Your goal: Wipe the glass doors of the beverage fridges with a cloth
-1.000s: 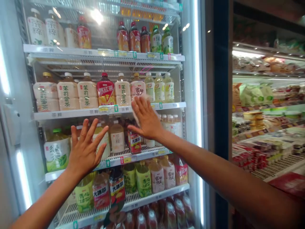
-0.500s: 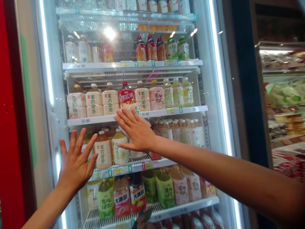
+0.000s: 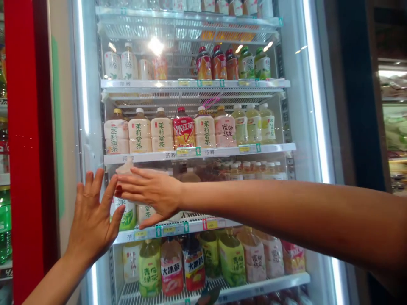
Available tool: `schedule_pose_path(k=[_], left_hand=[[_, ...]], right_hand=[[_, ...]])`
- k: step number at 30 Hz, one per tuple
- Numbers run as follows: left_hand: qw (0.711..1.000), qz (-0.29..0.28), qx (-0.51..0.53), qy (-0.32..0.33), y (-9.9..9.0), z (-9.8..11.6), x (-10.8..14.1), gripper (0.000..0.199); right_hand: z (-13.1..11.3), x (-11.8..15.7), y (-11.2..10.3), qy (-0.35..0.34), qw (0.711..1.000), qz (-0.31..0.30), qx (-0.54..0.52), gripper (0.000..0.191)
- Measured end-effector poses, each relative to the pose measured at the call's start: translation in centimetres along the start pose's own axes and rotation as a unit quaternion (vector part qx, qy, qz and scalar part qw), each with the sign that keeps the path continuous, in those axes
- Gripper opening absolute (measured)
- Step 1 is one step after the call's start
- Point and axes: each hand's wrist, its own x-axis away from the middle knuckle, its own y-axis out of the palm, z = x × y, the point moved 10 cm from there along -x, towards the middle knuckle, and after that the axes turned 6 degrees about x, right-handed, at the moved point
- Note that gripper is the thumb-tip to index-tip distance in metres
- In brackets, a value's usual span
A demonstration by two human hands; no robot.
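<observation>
the right hand (image 3: 155, 197) had slid left across the glass door (image 3: 302, 110) — fingers together, thumb out, pressing what looked like a pale cloth (image 3: 125, 167) just below the shelf edge (image 3: 203, 153) — while the left hand (image 3: 92, 216) lay flat beside it, fingers spread apart.

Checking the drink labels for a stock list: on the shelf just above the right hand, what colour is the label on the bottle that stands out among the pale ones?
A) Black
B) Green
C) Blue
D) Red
D. The bottle on the shelf above the right hand has a mainly red label.
</observation>
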Motion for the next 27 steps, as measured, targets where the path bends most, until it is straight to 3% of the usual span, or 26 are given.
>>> schedule_pose_path(k=[2,5,7,12,14,17,18,20,23,24,25,27], left_hand=[[1.000,-0.002,0.002,0.003,0.1,0.1,-0.1,0.075],[1.000,-0.003,0.005,0.002,0.6,0.5,-0.6,0.075],[1.000,-0.004,0.007,0.009,1.1,1.3,-1.1,0.076],[0.999,0.008,0.017,0.042,2.2,4.3,-2.6,0.078],[0.998,0.011,0.020,0.056,2.7,5.7,-3.2,0.079],[0.997,0.009,0.027,0.072,3.5,7.8,-4.2,0.080],[0.997,0.009,0.030,0.076,3.7,8.5,-4.5,0.079],[0.996,0.009,0.035,0.085,4.2,9.9,-5.1,0.079],[0.994,0.006,0.044,0.103,5.1,11.8,-5.9,0.078],[0.993,0.006,0.048,0.108,5.4,12.4,-6.1,0.078],[0.992,0.006,0.051,0.113,5.7,13.0,-6.3,0.078],[0.992,0.005,0.058,0.114,6.2,14.0,-6.8,0.078]], right_hand=[[0.3,0.7,0.1,-0.005,1.000,0.007,0.002,0.094],[6.1,2.4,-0.2,0.162,0.986,0.033,0.010,0.092],[7.6,4.0,-0.3,0.215,0.975,0.055,0.003,0.096],[1.3,8.3,0.6,0.021,0.997,0.061,-0.029,0.098],[2.9,10.4,1.0,0.057,0.995,0.067,-0.040,0.098],[8.3,13.9,1.0,0.219,0.969,0.091,-0.063,0.101],[8.9,14.9,1.1,0.244,0.962,0.095,-0.071,0.102],[7.3,16.0,1.3,0.205,0.971,0.089,-0.085,0.102],[1.9,17.9,1.6,0.036,0.992,0.061,-0.104,0.096],[1.4,18.8,1.7,0.010,0.992,0.053,-0.110,0.095],[1.9,19.7,1.8,0.020,0.992,0.047,-0.113,0.096],[5.7,21.8,2.0,0.135,0.984,0.039,-0.108,0.099]])
